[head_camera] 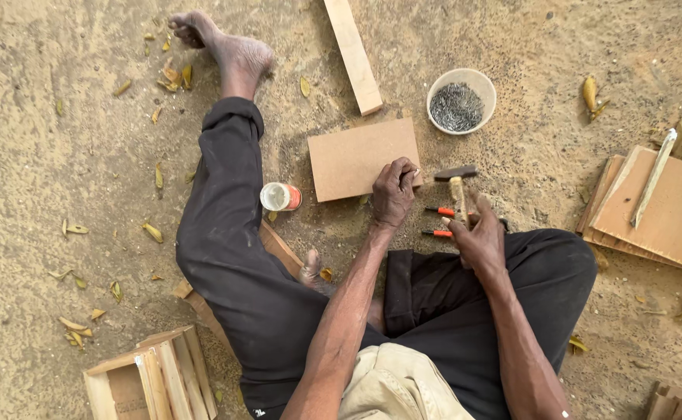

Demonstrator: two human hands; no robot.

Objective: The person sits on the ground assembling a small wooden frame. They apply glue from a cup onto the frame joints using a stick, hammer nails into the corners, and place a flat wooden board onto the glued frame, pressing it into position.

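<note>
Two hands: both yours, low over the sandy ground [61, 155] in front of your crossed legs.
Left hand: your left hand [393, 193] is curled at the lower right corner of the flat brown board [356, 158], fingertips pinched together on something small at the board's edge; too small to tell what.
Right hand: your right hand [477, 237] is closed around the wooden handle of the hammer [456, 180], whose dark head sits just right of the board's corner.
Board: flat on the sand, between your outstretched leg and the hammer.
Pliers: red-handled pliers [439, 222] lie on the ground between your two hands.
Nails: a white bowl [444, 82] full of dark nails stands just beyond the board, up and to the right.
Jar: a small clear jar with an orange lid [280, 197] lies on its side, left of the board.
Plank: a pale wooden plank [353, 53] lies beyond the board.
Stack: more boards [668, 214] piled well to your right.
Crate: a slatted wooden crate [154, 381] near your left hip.
</note>
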